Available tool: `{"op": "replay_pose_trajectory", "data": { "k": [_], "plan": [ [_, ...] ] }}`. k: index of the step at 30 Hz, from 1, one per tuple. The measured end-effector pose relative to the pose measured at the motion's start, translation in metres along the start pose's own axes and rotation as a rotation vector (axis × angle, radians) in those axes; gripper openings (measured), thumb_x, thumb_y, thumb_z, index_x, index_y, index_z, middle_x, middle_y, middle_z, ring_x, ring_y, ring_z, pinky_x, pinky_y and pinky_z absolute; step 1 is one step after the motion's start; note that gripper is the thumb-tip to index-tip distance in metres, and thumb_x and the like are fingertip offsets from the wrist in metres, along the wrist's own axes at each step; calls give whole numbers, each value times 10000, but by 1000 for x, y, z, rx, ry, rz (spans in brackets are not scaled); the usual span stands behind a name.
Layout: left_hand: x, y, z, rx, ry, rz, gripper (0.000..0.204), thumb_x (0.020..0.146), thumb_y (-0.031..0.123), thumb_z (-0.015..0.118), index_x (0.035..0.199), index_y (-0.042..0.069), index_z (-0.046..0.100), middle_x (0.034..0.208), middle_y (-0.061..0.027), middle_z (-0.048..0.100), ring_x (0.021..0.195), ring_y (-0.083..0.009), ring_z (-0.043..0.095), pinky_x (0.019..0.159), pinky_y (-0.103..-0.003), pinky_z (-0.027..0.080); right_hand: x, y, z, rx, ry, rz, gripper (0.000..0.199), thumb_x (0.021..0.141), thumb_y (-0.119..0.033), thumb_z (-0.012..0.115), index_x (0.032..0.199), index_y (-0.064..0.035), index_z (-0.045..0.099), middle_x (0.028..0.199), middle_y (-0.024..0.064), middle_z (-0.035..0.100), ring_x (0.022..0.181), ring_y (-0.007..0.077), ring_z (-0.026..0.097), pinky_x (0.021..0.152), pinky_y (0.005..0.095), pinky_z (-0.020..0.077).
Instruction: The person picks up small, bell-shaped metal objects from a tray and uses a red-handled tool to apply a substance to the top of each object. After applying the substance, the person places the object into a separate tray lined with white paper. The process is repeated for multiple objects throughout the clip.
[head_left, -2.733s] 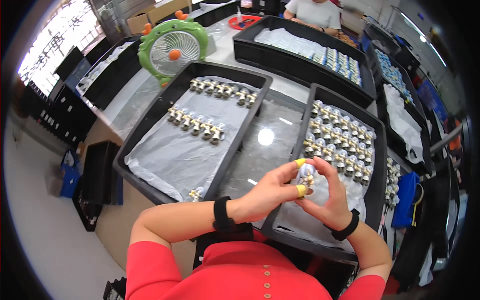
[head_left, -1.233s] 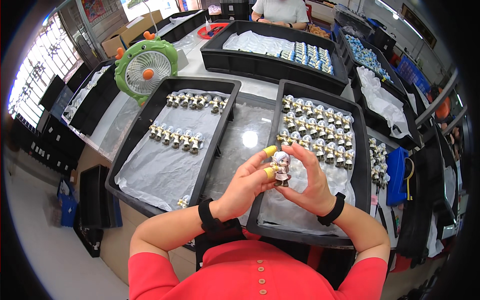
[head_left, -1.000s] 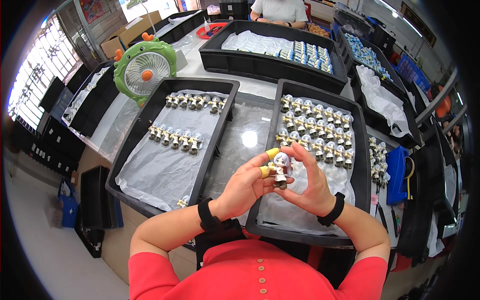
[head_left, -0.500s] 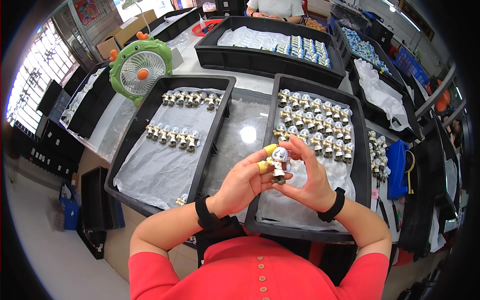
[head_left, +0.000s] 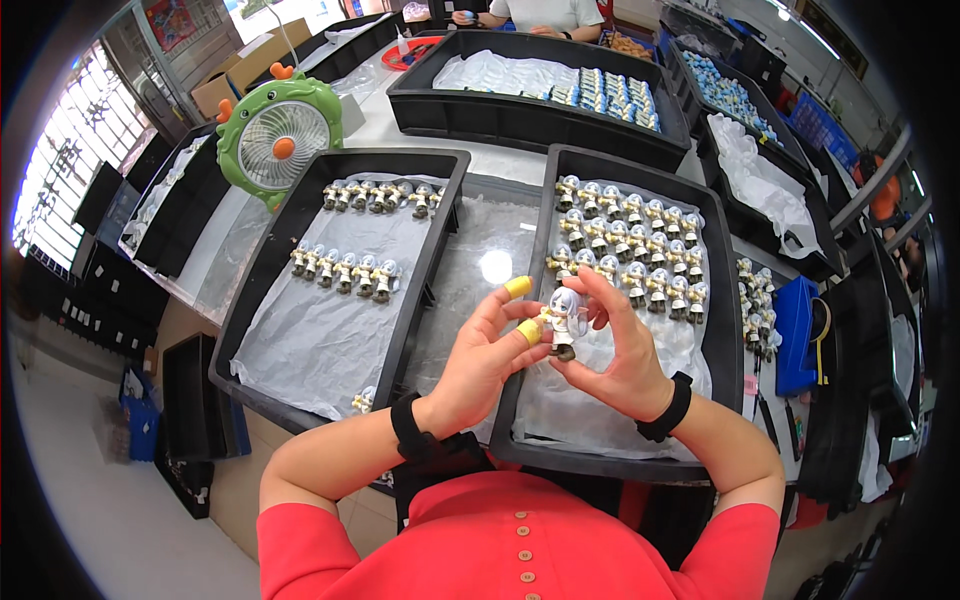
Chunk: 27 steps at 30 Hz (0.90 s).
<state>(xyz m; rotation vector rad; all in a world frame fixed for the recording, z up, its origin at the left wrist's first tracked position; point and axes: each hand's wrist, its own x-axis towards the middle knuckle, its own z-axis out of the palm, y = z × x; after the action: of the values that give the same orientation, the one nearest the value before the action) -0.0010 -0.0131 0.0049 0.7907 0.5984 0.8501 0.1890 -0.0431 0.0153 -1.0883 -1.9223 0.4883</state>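
Observation:
A small figurine (head_left: pixel 567 318) with pale silver hair, a white outfit and dark boots is upright between my hands, over the near part of the right tray. My right hand (head_left: pixel 627 365) grips it, forefinger at the head and thumb by the boots. At its other side, my left hand (head_left: pixel 490 345) has the thumb against it and fingers partly behind it. Yellow covers sit on the left thumb and forefinger; that forefinger is raised away from the figurine. Rows of similar figurines (head_left: pixel 636 241) stand beyond my hands in the black right tray (head_left: pixel 733 370).
A black left tray (head_left: pixel 225 330) holds two rows of figurines and one at its near edge. A green fan (head_left: pixel 280 145) stands behind it. Beyond are a large black tray (head_left: pixel 530 118) and a person (head_left: pixel 550 15). More figurines (head_left: pixel 757 310) and a blue box (head_left: pixel 797 335) lie right.
The figurine has turned slightly and shifted a little to the right. My left forefinger has lifted away from it to the left. Across the table, the other person's hand has moved into view.

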Motion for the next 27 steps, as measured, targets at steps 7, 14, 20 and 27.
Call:
{"op": "replay_pose_trajectory", "data": {
  "k": [7,14,20,27],
  "plan": [
    [-3,1,4,62,-110,-49,404,945,163,535,1309,23,430,1178,-86,558,1068,-198,576,902,-333,486,2,-8,1,-110,-19,-177,898,582,3,775,1372,-86,359,1263,108,515,1052,269,512,879,358,434],
    [0,1,4,9,-203,-66,441,945,196,541,1327,17,414,1198,-95,555,1079,-228,587,865,-349,514,3,-7,1,-37,7,-180,950,555,-40,827,1381,-90,359,1214,102,532,1062,297,506,919,390,425],
    [2,4,2,-131,-239,-127,446,963,191,492,1354,15,371,1232,-105,533,1092,-250,580,873,-356,508,3,-6,2,40,1,-157,963,564,-59,834,1390,-63,339,1225,119,527,1069,301,506,917,384,422],
    [2,2,2,-117,-266,-135,466,958,187,510,1375,45,356,1272,-82,505,1117,-240,559,895,-342,490,-2,-8,0,-8,-24,-59,981,580,-63,837,1401,-62,302,1227,129,530,1064,276,523,878,370,427]
  ]
}}
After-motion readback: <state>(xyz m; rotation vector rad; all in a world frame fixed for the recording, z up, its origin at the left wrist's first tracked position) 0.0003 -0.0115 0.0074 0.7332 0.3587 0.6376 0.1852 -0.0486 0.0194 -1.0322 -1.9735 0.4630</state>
